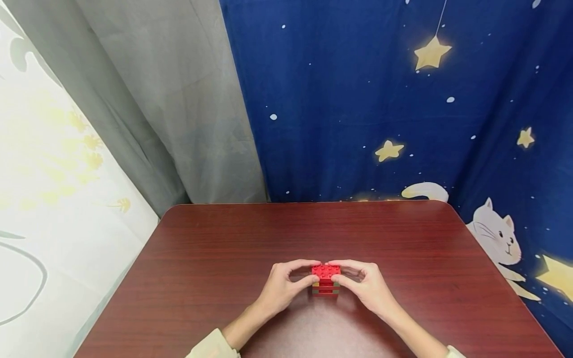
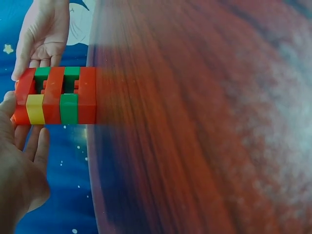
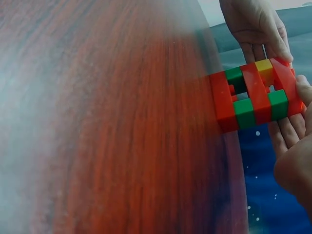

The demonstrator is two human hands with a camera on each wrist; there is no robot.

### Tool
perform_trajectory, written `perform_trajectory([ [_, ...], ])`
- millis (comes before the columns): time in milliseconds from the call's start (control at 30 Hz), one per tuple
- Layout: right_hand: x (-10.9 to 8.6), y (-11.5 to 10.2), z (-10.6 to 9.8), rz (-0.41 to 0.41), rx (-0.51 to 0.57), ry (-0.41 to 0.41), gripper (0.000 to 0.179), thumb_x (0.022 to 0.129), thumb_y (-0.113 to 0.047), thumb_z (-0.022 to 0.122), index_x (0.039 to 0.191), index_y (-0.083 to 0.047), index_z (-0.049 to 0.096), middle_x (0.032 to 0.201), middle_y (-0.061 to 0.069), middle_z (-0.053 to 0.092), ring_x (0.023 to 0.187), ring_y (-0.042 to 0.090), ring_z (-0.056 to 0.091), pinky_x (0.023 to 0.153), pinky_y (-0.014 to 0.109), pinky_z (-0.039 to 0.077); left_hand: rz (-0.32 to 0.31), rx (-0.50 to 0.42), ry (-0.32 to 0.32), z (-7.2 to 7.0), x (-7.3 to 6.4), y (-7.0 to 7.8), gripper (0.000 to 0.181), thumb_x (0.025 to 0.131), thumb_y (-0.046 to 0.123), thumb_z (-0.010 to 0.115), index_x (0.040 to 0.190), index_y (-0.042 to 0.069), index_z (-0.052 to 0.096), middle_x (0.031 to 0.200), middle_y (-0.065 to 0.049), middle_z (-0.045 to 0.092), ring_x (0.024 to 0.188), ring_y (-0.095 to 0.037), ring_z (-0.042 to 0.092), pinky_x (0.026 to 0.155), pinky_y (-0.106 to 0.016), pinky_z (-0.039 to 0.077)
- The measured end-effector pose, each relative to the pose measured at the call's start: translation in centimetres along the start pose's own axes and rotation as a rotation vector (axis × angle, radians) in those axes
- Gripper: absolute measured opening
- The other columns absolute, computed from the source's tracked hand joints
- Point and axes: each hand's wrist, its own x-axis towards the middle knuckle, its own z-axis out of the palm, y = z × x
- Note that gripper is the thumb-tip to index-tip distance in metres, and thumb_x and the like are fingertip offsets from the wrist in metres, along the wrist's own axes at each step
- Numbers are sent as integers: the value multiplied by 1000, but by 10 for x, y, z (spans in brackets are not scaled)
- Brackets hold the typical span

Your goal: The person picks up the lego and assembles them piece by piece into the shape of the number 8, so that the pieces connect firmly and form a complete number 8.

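A small tower of toy building bricks stands upright on the table, with red bricks at its bottom, middle and top. Studs show on the top red brick (image 1: 326, 271). My left hand (image 1: 281, 284) pinches this brick at its left end, thumb in front and fingers behind. At the right end my right hand (image 1: 370, 286) pinches it the same way. Between the upper two red layers sit a yellow brick (image 2: 35, 109) on the left and a green brick (image 3: 278, 104) on the right. Two green bricks separate the lower layers, a gap between them.
The reddish-brown wooden table (image 1: 250, 233) has rounded far corners. Behind it hang a grey curtain (image 1: 179, 99) and a blue curtain (image 1: 331, 99) with stars and a white cat. A pale patterned cloth (image 1: 58, 199) hangs along the left side.
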Motion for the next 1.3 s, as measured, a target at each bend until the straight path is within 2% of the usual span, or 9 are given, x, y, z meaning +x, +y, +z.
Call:
perform_trajectory([
  [200,-1,1,1,13,-7,7,30,95,-7,81,124,-8,78,115,7,79,109,23,76,92,29,60,-7,-6,3,0,-1,1,30,94,19,84,124,16,79,116,5,78,104,-13,75,85,-31,63],
  [433,-3,2,3,4,-9,9,30,95,-6,81,124,-7,77,115,8,79,107,25,76,92,29,60,-13,-43,-2,0,-3,0,31,94,17,84,124,14,79,116,3,79,103,-15,76,86,-35,63],
  [700,-4,4,4,-10,-2,12,30,95,-5,80,124,-7,77,117,9,79,109,24,76,93,29,60,7,-57,-1,1,-4,-2,30,95,17,82,125,12,78,115,-2,79,102,-16,76,85,-32,63],
  [1033,-7,9,6,-21,17,27,30,96,-2,78,125,-5,76,117,11,78,111,22,75,95,29,59,24,-68,6,4,-4,-4,31,94,15,83,124,10,78,114,-7,79,100,-23,77,84,-35,64],
  [1167,-6,8,5,-27,16,27,30,96,-1,78,125,-4,75,117,12,78,111,20,75,94,29,59,48,17,7,2,-2,-4,32,94,21,84,124,14,78,114,1,79,102,-17,76,87,-34,63],
  [1300,-4,5,2,-13,4,24,30,95,-3,79,125,-6,76,118,10,78,112,19,75,95,28,59,76,117,-7,-2,2,-4,34,92,27,85,124,17,79,114,9,78,105,-9,75,88,-41,63],
])
